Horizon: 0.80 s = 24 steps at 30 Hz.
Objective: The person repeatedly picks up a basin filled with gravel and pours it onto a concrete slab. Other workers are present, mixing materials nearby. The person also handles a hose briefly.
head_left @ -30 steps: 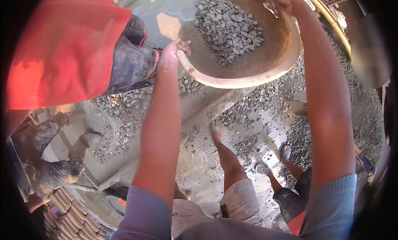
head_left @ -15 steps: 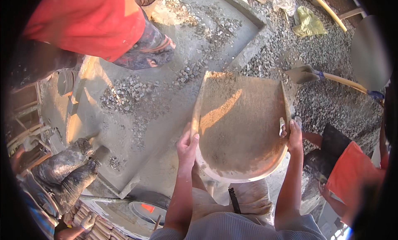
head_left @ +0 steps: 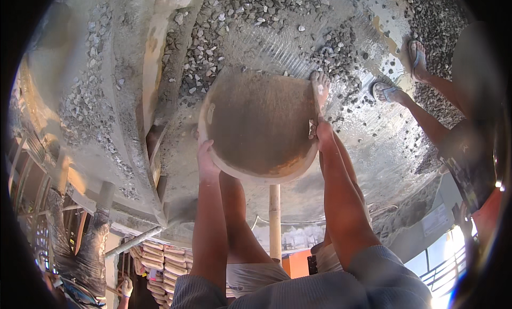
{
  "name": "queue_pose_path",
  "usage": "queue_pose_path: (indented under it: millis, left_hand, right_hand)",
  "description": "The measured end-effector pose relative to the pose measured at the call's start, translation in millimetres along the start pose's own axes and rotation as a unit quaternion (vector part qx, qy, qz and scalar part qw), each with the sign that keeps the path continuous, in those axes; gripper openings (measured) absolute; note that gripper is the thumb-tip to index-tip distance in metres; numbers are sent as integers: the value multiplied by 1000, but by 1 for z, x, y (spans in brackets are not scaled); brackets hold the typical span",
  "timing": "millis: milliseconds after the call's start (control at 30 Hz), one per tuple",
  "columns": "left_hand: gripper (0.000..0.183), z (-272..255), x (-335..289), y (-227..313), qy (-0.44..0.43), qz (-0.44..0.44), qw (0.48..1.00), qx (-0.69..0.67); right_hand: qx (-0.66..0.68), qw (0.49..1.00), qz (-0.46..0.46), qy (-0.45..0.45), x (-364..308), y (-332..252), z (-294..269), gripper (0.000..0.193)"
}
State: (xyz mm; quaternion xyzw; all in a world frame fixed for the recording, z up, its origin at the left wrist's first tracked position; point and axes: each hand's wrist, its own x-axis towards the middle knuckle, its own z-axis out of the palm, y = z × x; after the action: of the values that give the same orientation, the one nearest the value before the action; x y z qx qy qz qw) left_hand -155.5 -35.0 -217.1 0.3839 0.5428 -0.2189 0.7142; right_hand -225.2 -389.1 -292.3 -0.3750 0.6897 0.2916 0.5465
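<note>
In front of me I hold a wide scoop-shaped pan [head_left: 261,125], with a rounded rim on the near side and a straight far edge. Its inside is coated brown-grey, with a rusty-orange patch near the lower right. My left hand [head_left: 206,155] grips the rim on the left, its thumb over the edge and its other fingers hidden beneath. On the right side, next to a worn metal piece [head_left: 312,128] on the rim, my right hand [head_left: 324,131] is closed on the pan. A bare foot [head_left: 320,84] shows just past the pan's far right corner.
Grey gravel [head_left: 245,15] is scattered over the wet concrete floor. Left of the pan runs a raised board edge [head_left: 152,74]. A person's sandalled feet [head_left: 386,92] stand at right; another person's muddy legs [head_left: 93,234] are lower left, near stacked sacks [head_left: 168,263].
My view has shifted: the red-shirted person at upper left and the shovel are out of sight. Both hands still hold the pan, which now appears further left and higher in view.
</note>
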Motion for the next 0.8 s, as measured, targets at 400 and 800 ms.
queue_pose_path:
  millis: [400, 800]
  left_hand:
    - [45, 91, 104, 60, -2, 62, 988, 141]
    - [38, -74, -215, 70, 67, 56, 959, 271]
  right_hand:
    - [18, 990, -99, -96, 37, -115, 32, 39]
    - [-311, 879, -360, 37, -229, -85, -80, 35]
